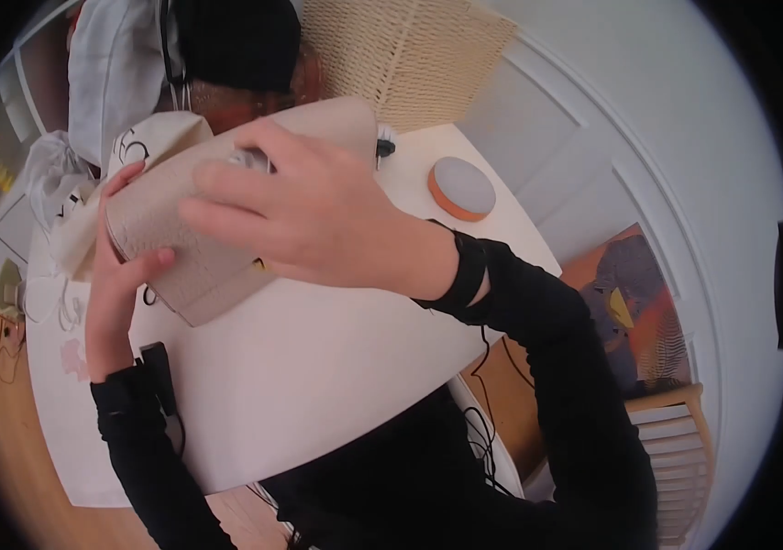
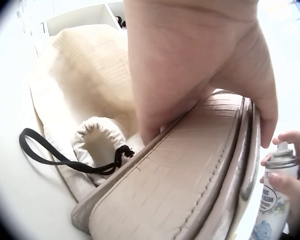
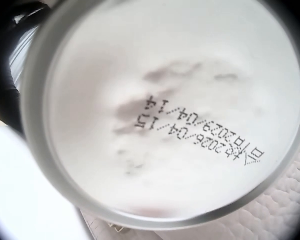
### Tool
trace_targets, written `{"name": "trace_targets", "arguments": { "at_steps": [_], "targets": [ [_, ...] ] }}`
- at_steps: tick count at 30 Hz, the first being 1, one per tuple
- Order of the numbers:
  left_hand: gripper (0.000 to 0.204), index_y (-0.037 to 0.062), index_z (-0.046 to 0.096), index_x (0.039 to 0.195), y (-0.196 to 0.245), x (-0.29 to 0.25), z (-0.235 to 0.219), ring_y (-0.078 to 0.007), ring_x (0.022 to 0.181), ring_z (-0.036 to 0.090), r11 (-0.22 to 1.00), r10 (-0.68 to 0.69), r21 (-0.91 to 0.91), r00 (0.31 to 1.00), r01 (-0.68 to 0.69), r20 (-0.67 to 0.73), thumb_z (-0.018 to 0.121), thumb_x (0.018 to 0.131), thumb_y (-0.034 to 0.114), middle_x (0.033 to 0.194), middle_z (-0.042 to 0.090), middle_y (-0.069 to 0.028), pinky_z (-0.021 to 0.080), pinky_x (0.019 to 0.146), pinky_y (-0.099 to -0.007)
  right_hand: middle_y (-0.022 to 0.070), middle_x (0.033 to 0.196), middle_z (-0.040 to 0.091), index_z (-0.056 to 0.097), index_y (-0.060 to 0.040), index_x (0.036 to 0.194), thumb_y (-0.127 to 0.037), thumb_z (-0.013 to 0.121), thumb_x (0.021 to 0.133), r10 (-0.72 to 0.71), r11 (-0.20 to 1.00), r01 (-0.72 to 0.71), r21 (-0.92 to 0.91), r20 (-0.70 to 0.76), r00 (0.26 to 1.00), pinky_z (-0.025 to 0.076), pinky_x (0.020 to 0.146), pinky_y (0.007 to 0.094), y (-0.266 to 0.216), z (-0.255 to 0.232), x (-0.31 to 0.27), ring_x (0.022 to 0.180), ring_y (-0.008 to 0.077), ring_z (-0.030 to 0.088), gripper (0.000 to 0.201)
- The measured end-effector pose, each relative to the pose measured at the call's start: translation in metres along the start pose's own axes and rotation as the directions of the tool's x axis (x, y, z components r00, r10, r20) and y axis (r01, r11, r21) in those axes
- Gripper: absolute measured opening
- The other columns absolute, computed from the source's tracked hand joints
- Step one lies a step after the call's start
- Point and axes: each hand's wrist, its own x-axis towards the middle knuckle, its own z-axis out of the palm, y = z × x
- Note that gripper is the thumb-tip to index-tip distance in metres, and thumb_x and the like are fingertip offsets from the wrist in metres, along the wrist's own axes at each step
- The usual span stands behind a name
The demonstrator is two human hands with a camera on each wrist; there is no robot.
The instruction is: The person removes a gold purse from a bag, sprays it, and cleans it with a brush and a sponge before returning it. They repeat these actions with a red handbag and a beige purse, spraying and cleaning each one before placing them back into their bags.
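Note:
A beige handbag (image 1: 158, 220) with a crocodile-like texture is held up over the white table. My left hand (image 1: 116, 284) grips its left edge, with the thumb on the near face. Seen from the left wrist, that hand (image 2: 190, 55) reaches across the bag's stitched side (image 2: 165, 175). In my right hand (image 1: 327, 215) is a white spray can (image 2: 276, 187), close to the bag's face. One finger rests at the can's nozzle (image 2: 282, 147). The can's round base (image 3: 200, 170), printed with dates, fills most of the right wrist view and hides the fingers there.
A cream drawstring bag (image 2: 85, 75) with a black cord lies beside the handbag. Behind stand a woven basket (image 1: 401, 64) and a black cloth item (image 1: 236, 41). A round grey-and-orange device (image 1: 463, 188) sits at the right of the table (image 1: 318, 357); a black object (image 1: 159, 380) lies near the left forearm.

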Motion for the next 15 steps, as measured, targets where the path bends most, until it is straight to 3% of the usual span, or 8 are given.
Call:
{"name": "trace_targets", "arguments": {
  "at_steps": [4, 6, 8, 11, 15],
  "targets": [
    [0.089, 0.0107, 0.041, 0.142, -0.002, 0.0, -0.01, -0.0216, 0.123, 0.047, 0.984, 0.035, 0.175, 0.997, -0.022, -0.074, 0.079, 0.062, 0.017, 0.129, 0.049, -0.0071, 0.035, 0.106, -0.0326, 0.002, 0.108, 0.058, 0.062, -0.0138, 0.103, -0.007, 0.067, 0.069, 0.128, 0.989, -0.113, 0.094, -0.173, 0.977, 0.052, 0.067, 0.031, 0.02, 0.019, -0.005, 0.095, 0.0243, 0.057, 0.035],
    [0.088, 0.0107, 0.042, 0.141, -0.003, 0.002, -0.01, -0.021, 0.123, 0.047, 0.991, 0.028, 0.131, 0.997, -0.018, -0.078, 0.079, 0.061, 0.016, 0.128, 0.05, -0.0064, 0.035, 0.106, -0.0324, 0.0037, 0.107, 0.06, 0.064, -0.0101, 0.099, -0.002, 0.066, 0.069, 0.195, 0.98, -0.186, 0.067, -0.171, 0.966, 0.052, 0.067, 0.0323, 0.037, 0.018, -0.02, 0.095, 0.0259, 0.058, 0.031],
    [0.088, 0.0109, 0.042, 0.141, -0.003, 0.005, -0.015, -0.0204, 0.124, 0.046, 0.994, 0.027, 0.109, 0.997, -0.019, -0.073, 0.079, 0.061, 0.015, 0.129, 0.05, -0.006, 0.034, 0.107, -0.0325, 0.0049, 0.107, 0.061, 0.066, -0.0082, 0.1, 0.0, 0.066, 0.069, 0.297, 0.954, -0.298, -0.011, -0.079, 0.952, 0.052, 0.07, 0.0339, 0.049, 0.011, -0.036, 0.096, 0.0276, 0.059, 0.032],
    [0.089, 0.011, 0.041, 0.142, -0.006, 0.002, -0.012, -0.0209, 0.125, 0.046, 0.992, 0.047, 0.119, 0.995, -0.037, -0.084, 0.079, 0.061, 0.015, 0.13, 0.049, -0.0069, 0.034, 0.107, -0.0326, 0.0049, 0.109, 0.061, 0.066, -0.0093, 0.102, -0.003, 0.067, 0.068, 0.321, 0.944, -0.323, -0.062, -0.032, 0.946, 0.052, 0.07, 0.0345, 0.053, 0.005, -0.051, 0.097, 0.0269, 0.058, 0.035],
    [0.088, 0.0096, 0.039, 0.144, -0.007, 0.0, -0.011, -0.022, 0.127, 0.045, 0.985, 0.059, 0.164, 0.996, -0.048, -0.067, 0.079, 0.067, 0.025, 0.133, 0.048, -0.0085, 0.034, 0.108, -0.0338, 0.0058, 0.109, 0.061, 0.067, -0.0119, 0.1, -0.005, 0.072, 0.067, 0.187, 0.982, -0.184, 0.046, -0.076, 0.98, 0.052, 0.074, 0.036, 0.029, 0.022, -0.029, 0.097, 0.0293, 0.06, 0.034]
  ]
}}
